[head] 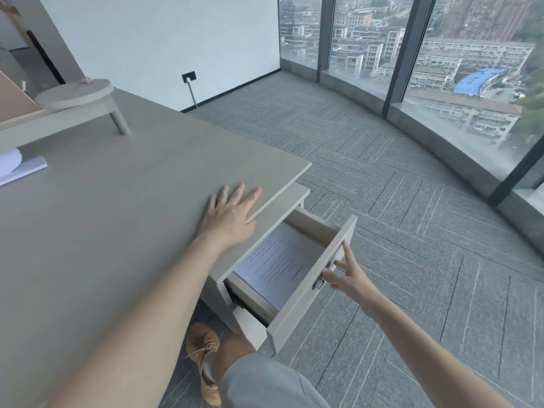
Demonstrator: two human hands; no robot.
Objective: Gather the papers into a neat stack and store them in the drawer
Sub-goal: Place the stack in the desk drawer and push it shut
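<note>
A stack of printed white papers [279, 262] lies flat inside the drawer [309, 287], which stands pulled out from under the grey desk [117, 216]. My left hand [231, 214] rests palm down on the desk top near its right edge, fingers spread, holding nothing. My right hand [343, 273] is at the outside of the drawer front, fingers spread and touching the panel beside the metal handle [318, 283]. It grips nothing.
More white paper [17, 167] lies at the desk's far left edge. A small round stool [79, 97] stands on the desk at the back. My leg and tan shoe [204, 357] are below the drawer. Carpeted floor and floor-to-ceiling windows [441, 54] lie to the right.
</note>
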